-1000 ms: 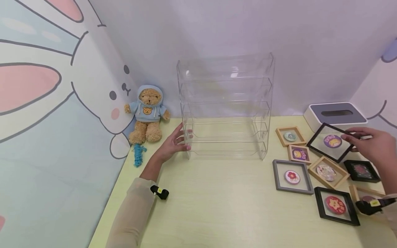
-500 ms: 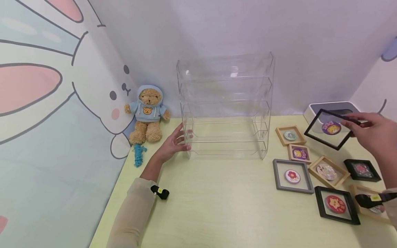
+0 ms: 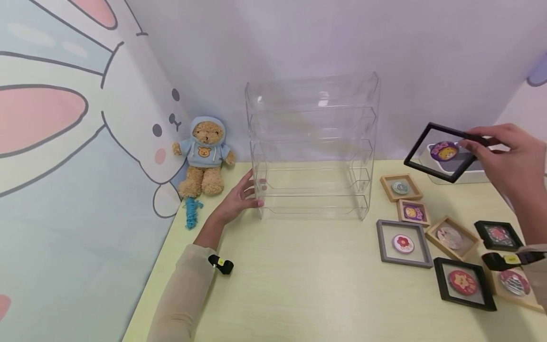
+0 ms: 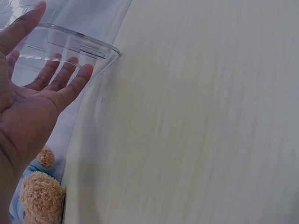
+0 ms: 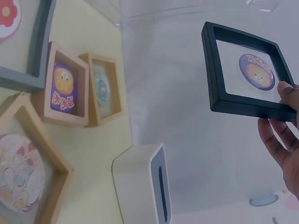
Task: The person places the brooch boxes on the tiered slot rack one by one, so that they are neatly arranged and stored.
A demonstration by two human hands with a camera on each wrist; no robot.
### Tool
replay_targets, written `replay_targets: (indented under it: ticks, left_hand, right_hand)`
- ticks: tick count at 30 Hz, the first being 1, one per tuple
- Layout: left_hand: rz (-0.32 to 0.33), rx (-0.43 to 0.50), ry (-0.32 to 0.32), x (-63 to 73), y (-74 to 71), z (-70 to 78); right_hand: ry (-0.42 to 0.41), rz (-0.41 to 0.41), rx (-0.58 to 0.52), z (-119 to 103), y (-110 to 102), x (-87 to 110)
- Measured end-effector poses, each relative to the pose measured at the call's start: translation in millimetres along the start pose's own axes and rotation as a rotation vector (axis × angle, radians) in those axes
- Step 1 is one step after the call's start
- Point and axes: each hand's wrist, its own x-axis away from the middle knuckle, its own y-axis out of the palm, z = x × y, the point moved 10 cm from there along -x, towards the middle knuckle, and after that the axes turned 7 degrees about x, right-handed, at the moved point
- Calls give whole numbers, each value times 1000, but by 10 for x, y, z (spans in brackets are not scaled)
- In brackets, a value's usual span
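Note:
High over the right side of the table, my right hand (image 3: 514, 159) pinches a black display frame (image 3: 431, 170) by its right edge, thumb on the near face. The frame is tilted, with a purple cartoon badge (image 5: 257, 71) behind its clear pane. Beside the left panel of a clear acrylic tiered rack (image 3: 314, 195), my left hand (image 3: 235, 202) rests with its fingertips right at the panel. In the left wrist view its fingers (image 4: 74, 88) are spread and fairly straight, the palm facing the rack. All visible tiers of the rack hold nothing.
Several display frames with round badges lie at the right, among them a grey frame (image 3: 384, 256) and a black one (image 3: 487, 294). A white tissue box (image 3: 470, 176) stands behind them. At the left wall sit a teddy bear (image 3: 204, 156) and a blue string bundle (image 3: 191, 213).
My right hand has lifted the black frame up and leftward from over the other frames, so it now overlaps the tissue box. My left hand has stayed at the rack.

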Motion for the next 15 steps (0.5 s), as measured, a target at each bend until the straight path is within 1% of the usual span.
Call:
replay_targets:
  ticks: [4,7,9,12,15]
  left_hand:
    - [-10,5,12,-3,18,21]
    - [-13,9,13,-7,20,20]
    - [-12,15,11,-9,19,17]
    - [-10,17,10,-8,15,15]
    - [-10,13,6,0,15,13]
  right_hand:
    - [-96,46,-90,-230,-60,-75]
    - [-147,69,-105,-414,-116,-133]
    - [-166,84,-103,-542,-162,-174]
    - [-195,110,-123,-789,-243,-232]
    - [-232,135,-155,-1093,-322,-270]
